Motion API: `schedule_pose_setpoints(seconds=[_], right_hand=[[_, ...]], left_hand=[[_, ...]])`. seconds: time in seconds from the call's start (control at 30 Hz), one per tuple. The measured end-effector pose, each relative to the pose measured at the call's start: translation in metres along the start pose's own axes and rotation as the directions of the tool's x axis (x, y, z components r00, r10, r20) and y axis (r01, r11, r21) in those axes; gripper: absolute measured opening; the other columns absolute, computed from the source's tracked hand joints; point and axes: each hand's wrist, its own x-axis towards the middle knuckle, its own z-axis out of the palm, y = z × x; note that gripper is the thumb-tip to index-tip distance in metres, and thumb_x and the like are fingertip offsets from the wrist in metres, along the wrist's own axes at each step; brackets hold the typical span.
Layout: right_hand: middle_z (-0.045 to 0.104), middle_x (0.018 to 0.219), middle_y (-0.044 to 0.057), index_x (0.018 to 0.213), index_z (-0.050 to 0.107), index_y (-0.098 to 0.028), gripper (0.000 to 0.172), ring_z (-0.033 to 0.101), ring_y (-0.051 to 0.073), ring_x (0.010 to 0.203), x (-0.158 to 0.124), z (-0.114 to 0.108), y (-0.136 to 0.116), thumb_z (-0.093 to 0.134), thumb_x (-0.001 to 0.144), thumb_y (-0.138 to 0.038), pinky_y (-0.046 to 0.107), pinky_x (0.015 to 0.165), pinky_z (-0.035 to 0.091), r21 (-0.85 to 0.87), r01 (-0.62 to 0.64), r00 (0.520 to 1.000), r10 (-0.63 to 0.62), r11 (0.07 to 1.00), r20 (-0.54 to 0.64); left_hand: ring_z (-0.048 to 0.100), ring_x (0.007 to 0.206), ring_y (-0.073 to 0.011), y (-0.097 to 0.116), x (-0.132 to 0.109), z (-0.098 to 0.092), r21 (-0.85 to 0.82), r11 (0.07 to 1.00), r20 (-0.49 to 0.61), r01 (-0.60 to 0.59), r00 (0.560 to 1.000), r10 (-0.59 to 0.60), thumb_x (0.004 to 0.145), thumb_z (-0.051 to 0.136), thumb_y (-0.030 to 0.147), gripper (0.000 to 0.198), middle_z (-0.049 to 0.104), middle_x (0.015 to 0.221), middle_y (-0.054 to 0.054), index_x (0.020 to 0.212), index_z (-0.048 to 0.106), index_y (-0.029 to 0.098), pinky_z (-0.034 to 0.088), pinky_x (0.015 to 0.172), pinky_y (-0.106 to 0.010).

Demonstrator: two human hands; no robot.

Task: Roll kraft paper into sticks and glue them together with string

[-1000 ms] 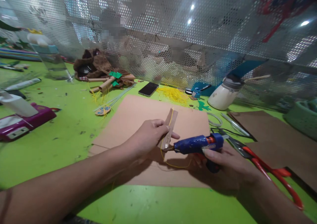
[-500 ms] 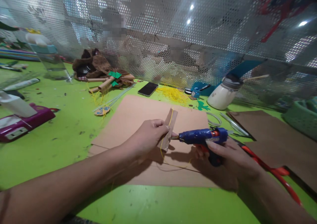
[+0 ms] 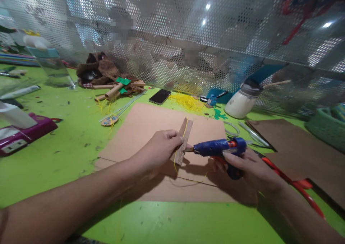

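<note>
Between the thumb and fingers of my left hand (image 3: pixel 163 147) is a narrow brown cardboard strip (image 3: pixel 188 128), tilted above the sheets. A yellow string (image 3: pixel 176 167) runs along the strip and loops down below it. My right hand (image 3: pixel 249 168) is closed around a blue hot glue gun (image 3: pixel 215 148). Its nozzle points left, at the strip's right edge near the lower end, where shiny glue shows. Under both hands lie stacked brown cardboard sheets (image 3: pixel 145 123) on the green table. Some right-hand fingers are hidden behind the gun's grip.
Red-handled scissors (image 3: pixel 302 184) and dark brown board (image 3: pixel 299 136) lie at right. Behind the sheets are a phone (image 3: pixel 160 96), yellow string pile (image 3: pixel 187 103) and white jar (image 3: pixel 241 102). A purple power strip (image 3: pixel 35 132) and water bottle (image 3: pixel 52 68) stand left. Perforated metal panel rises behind.
The view has shifted very slightly. Both hands, the strip and the glue gun hold nearly the same positions, with the nozzle still at the strip's edge.
</note>
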Motion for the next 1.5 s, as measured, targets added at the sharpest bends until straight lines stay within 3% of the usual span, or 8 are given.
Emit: schedule_pose_setpoints(seconds=[0.17, 0.43, 0.67, 0.87, 1.5], right_hand=[[0.06, 0.068, 0.004, 0.078, 0.066, -0.015, 0.024, 0.055, 0.018, 0.066, -0.002, -0.002, 0.006, 0.063, 0.082, -0.039, 0.027, 0.059, 0.042, -0.002, -0.013, 1.0, 0.013, 1.0, 0.012], [0.061, 0.066, 0.004, 0.08, 0.068, -0.017, 0.026, 0.056, 0.017, 0.063, 0.001, -0.006, 0.008, 0.063, 0.081, -0.042, 0.027, 0.058, 0.043, -0.035, 0.013, 0.996, -0.016, 0.999, -0.084], [0.06, 0.067, 0.003, 0.073, 0.066, -0.016, 0.027, 0.054, 0.016, 0.062, -0.003, -0.004, 0.003, 0.064, 0.08, -0.042, 0.024, 0.054, 0.041, -0.083, 0.021, 0.999, -0.023, 0.996, -0.032], [0.06, 0.066, 0.002, 0.075, 0.065, -0.017, 0.025, 0.056, 0.016, 0.064, 0.0, -0.005, 0.006, 0.059, 0.085, -0.039, 0.024, 0.057, 0.042, -0.039, 0.08, 0.996, -0.082, 0.996, -0.044], [0.058, 0.066, 0.003, 0.079, 0.066, -0.016, 0.026, 0.054, 0.017, 0.063, 0.001, -0.008, 0.006, 0.062, 0.082, -0.042, 0.025, 0.057, 0.041, -0.032, 0.069, 0.997, -0.07, 0.997, -0.026]], left_hand=[[0.063, 0.056, -0.017, 0.0, 0.0, 0.0, 0.018, 1.0, 0.003, 0.011, 1.0, -0.011, 0.081, 0.052, 0.022, 0.012, 0.07, 0.08, -0.008, 0.085, 0.06, 0.014, 0.048, 0.051, -0.027], [0.058, 0.057, -0.0129, 0.003, -0.002, 0.0, 0.088, 0.996, -0.012, -0.032, 0.999, 0.033, 0.079, 0.053, 0.021, 0.013, 0.067, 0.074, -0.007, 0.077, 0.063, 0.013, 0.045, 0.052, -0.022], [0.061, 0.059, -0.0158, 0.001, 0.001, -0.002, -0.012, 1.0, 0.027, -0.013, 1.0, 0.013, 0.078, 0.056, 0.024, 0.014, 0.069, 0.081, -0.008, 0.083, 0.062, 0.013, 0.05, 0.055, -0.028], [0.06, 0.056, -0.016, 0.003, -0.002, -0.001, -0.03, 1.0, 0.034, -0.002, 0.999, 0.003, 0.076, 0.057, 0.025, 0.011, 0.066, 0.071, -0.005, 0.074, 0.059, 0.014, 0.05, 0.057, -0.03], [0.048, 0.052, -0.0107, -0.002, -0.001, -0.002, 0.012, 1.0, 0.024, -0.021, 0.999, 0.021, 0.073, 0.06, 0.03, 0.014, 0.058, 0.063, 0.0, 0.075, 0.06, 0.016, 0.035, 0.051, -0.021]])
